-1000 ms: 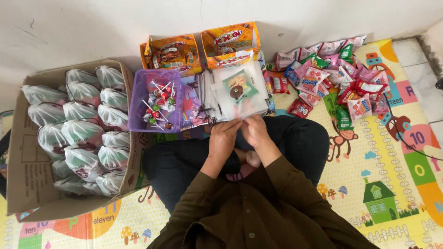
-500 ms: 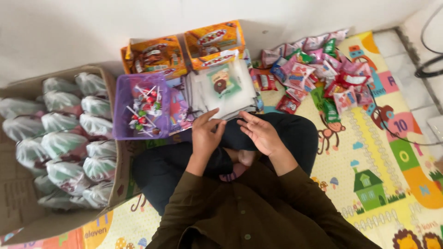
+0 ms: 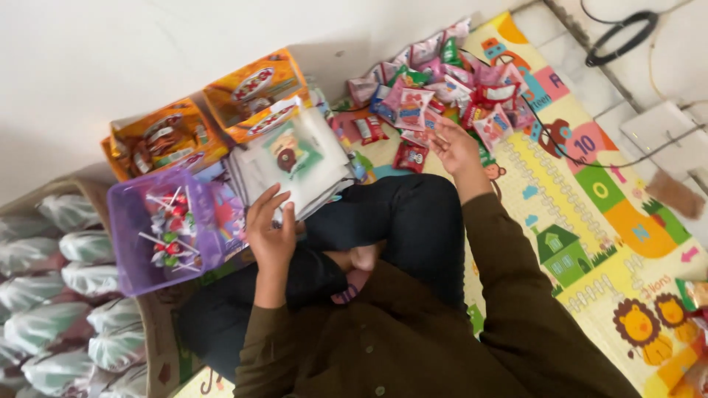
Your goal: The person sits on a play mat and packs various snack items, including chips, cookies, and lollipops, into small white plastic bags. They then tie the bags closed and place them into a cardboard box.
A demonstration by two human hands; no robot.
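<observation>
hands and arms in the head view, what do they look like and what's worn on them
Both hands are bare: no gloves, and no rings or watch that can be made out. The left hand and right hand each come out of a long dark olive-brown sleeve reaching the wrist. The sleeves are plain, loose cloth and belong to a buttoned top of the same colour.

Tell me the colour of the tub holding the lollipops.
Translucent purple tub; lollipops inside, beside the left hand. Head view.

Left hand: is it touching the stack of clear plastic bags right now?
Touching. The head view shows the left hand with its fingers lying flat on the near edge of the stack of clear plastic bags, no gap between them.
</observation>
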